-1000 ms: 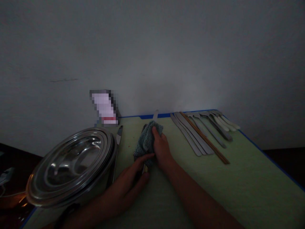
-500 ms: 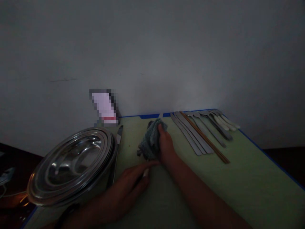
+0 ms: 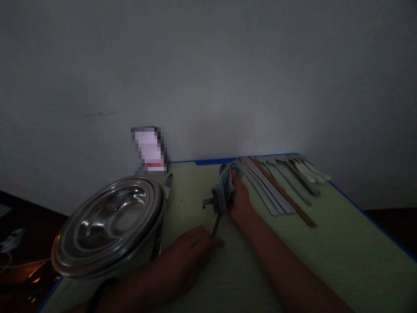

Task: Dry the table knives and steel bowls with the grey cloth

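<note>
My left hand [image 3: 195,252] is closed on the handle of a metal table knife [image 3: 214,225]. Most of the knife is hidden by a grey-green cloth [image 3: 224,187] and by my fingers. My right hand [image 3: 241,201] grips the cloth around the knife, thumb on top, a little above the table. To the right of that hand, several table knives [image 3: 265,189] lie side by side with brown chopsticks [image 3: 286,195]. Left of my left hand, another knife [image 3: 167,187] lies against a stack of metal plates [image 3: 107,221].
Spoons [image 3: 289,182] and white-handled utensils [image 3: 311,169] lie at the table's back right. A blurred-out phone [image 3: 150,148] leans on the grey wall [image 3: 208,65]. The green table [image 3: 325,252] has blue edging. A white plug and cable [image 3: 13,241] show at the lower left.
My right hand and the cloth have shifted right and towards the handle, baring part of it by my left hand. The knife's tip, visible before, is now hidden. The view has shifted slightly.
</note>
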The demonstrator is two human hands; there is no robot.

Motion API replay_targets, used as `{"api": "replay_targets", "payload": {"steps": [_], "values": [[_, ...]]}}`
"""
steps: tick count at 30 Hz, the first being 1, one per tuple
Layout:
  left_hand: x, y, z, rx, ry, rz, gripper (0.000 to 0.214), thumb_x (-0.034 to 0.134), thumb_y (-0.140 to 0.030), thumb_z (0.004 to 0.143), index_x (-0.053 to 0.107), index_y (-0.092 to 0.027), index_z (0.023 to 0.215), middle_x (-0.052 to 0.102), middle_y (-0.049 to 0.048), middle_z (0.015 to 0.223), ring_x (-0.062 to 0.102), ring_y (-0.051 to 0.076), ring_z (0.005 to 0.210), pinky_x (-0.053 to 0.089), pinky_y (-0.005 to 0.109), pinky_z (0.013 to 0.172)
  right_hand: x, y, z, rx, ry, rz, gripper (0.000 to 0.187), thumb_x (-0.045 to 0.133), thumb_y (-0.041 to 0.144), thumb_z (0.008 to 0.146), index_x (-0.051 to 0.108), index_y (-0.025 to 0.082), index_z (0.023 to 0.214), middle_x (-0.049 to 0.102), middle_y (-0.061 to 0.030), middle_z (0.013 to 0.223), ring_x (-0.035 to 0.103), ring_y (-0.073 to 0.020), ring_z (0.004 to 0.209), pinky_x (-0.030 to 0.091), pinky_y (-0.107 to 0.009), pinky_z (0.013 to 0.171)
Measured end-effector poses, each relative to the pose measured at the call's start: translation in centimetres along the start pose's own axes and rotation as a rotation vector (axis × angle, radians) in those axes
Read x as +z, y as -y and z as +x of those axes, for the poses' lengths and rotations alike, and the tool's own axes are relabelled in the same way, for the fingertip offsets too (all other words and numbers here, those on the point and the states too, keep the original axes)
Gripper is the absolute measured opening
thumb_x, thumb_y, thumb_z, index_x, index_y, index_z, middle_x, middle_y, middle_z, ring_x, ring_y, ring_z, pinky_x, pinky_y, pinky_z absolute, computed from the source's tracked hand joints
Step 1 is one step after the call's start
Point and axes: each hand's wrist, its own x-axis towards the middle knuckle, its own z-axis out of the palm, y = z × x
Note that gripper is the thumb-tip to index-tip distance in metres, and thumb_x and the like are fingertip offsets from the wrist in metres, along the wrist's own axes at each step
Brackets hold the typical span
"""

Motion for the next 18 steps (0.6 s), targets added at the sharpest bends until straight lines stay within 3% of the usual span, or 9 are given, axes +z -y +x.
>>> {"api": "replay_targets", "payload": {"steps": [5,8,11,14,17,18], "values": [[0.6,0.7,0.3,-0.19,-0.105,-0.014,0.029,0.04,-0.023,0.093,0.049,-0.026,0.12,0.064,0.0054,0.111,0.06,0.021,0.098,0.048,0.033,0.084,0.6,-1.4,-0.6,0.061,0.144,-0.093,0.035,0.07,0.05,0.063,0.061,0.017,0.072,0.06,0.004,0.054,0.06,-0.015,0.058,0.047,-0.028,0.059],[0.6,0.5,0.3,-0.215,-0.184,-0.051,0.032,0.041,-0.025,0.092,0.04,-0.025,0.124,0.066,0.002,0.09,0.062,0.018,0.077,0.048,0.029,0.071,0.8,-0.5,-0.7,0.053,0.169,-0.146,0.036,0.068,0.05,0.065,0.061,0.017,0.075,0.06,0.0045,0.057,0.056,-0.0116,0.052,0.044,-0.025,0.054],[0.4,0.1,0.2,-0.188,-0.266,-0.152,0.027,0.036,-0.026,0.093,0.034,-0.022,0.12,0.057,-0.0029,0.072,0.055,0.014,0.061,0.044,0.025,0.06,0.7,2.0,-0.9,0.021,0.219,-0.327,0.035,0.065,0.05,0.07,0.061,0.017,0.079,0.061,0.0034,0.06,0.051,-0.009,0.047,0.04,-0.022,0.046],[0.0,-0.3,0.3,-0.276,-0.281,-0.333,0.018,0.032,-0.033,0.095,0.039,-0.022,0.106,0.05,-0.0043,0.067,0.048,0.013,0.058,0.04,0.022,0.055,0.6,5.5,-1.4,0.12,0.383,-0.599,0.032,0.063,0.05,0.074,0.062,0.019,0.084,0.059,0.0036,0.058,0.048,-0.0086,0.044,0.04,-0.023,0.045],[-0.4,-0.5,0.6,-0.349,-0.269,-0.532,0.024,0.03,-0.041,0.095,0.044,-0.021,0.096,0.047,-0.0049,0.064,0.044,0.012,0.056,0.039,0.022,0.053,0.6,8.9,-2.6,0.055,0.546,-0.95,0.031,0.059,0.049,0.078,0.066,0.021,0.088,0.065,0.0015,0.068,0.053,-0.0091,0.052,0.043,-0.023,0.053],[-0.4,-0.6,0.6,-0.344,-0.284,-0.584,0.026,0.03,-0.042,0.094,0.045,-0.021,0.096,0.047,-0.0048,0.063,0.045,0.012,0.055,0.039,0.022,0.053,0.7,9.8,-3.0,0.042,0.655,-1.094,0.03,0.059,0.048,0.078,0.067,0.021,0.089,0.067,0.0006,0.075,0.057,-0.0102,0.059,0.045,-0.023,0.057]]}}
